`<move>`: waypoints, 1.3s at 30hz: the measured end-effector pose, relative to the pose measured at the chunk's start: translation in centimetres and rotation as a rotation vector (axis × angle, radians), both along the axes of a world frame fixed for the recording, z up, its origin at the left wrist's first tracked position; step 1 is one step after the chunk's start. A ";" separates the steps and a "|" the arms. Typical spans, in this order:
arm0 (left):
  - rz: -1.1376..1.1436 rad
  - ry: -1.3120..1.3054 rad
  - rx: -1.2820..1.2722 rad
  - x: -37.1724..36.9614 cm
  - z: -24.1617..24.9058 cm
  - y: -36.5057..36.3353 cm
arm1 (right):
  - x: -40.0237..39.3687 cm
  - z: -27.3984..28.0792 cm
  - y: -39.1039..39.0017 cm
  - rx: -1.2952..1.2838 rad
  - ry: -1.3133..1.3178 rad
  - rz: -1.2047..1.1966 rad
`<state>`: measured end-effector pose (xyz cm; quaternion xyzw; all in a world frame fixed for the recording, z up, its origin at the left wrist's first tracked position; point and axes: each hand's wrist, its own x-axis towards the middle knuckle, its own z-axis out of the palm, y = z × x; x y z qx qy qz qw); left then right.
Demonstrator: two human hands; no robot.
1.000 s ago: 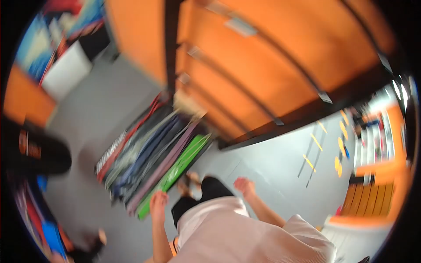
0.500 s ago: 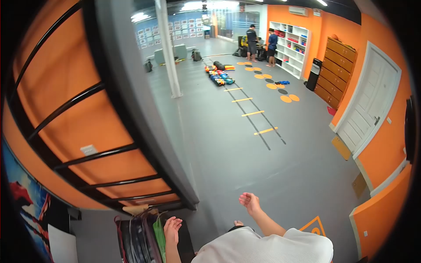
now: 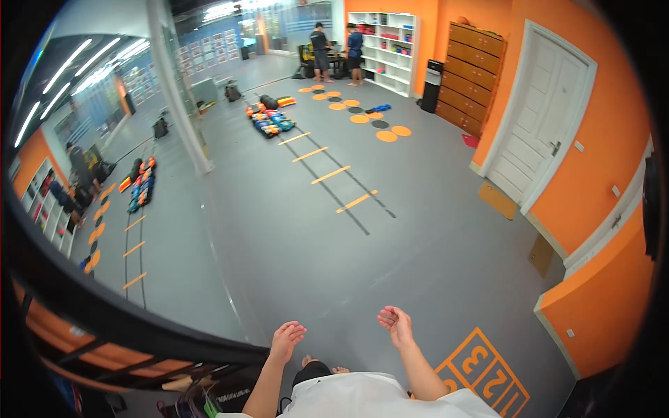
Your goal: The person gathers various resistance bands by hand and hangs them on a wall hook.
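My left hand [image 3: 287, 340] is raised in front of my body with its fingers loosely apart and nothing in it. At about the same height, my right hand [image 3: 397, 325] is also empty, palm turned inward and fingers spread a little. A gap lies between the two hands, and neither touches anything. Below them show my bare feet and the grey floor [image 3: 306, 272]. Orange floor markings with numbers [image 3: 481, 369] lie beside my right forearm. Farther ahead, an agility ladder [image 3: 329, 174] is laid on the floor, with a heap of colourful bundles [image 3: 270, 120] at its far end.
A mirror [image 3: 174, 230] along the left reflects the room. Black wall bars [image 3: 139, 354] stand at lower left. Orange and black floor spots [image 3: 359, 119], a white shelf [image 3: 390, 52], brown drawers [image 3: 468, 76] and a white door [image 3: 536, 118] are on the right. Two people stand far back.
My view has swung right, and the ladder and shelf sit farther left in it. The wall bars have dropped to the lower left. The mirror and floor numbers show more. Both hands remain raised and empty.
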<state>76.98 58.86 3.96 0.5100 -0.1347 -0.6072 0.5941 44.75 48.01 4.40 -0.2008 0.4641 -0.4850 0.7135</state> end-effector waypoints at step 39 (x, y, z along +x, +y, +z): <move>-0.261 0.145 -0.132 -3.5 -0.1 -95.8 | -6.8 -1.3 -88.3 -0.216 -0.220 -0.242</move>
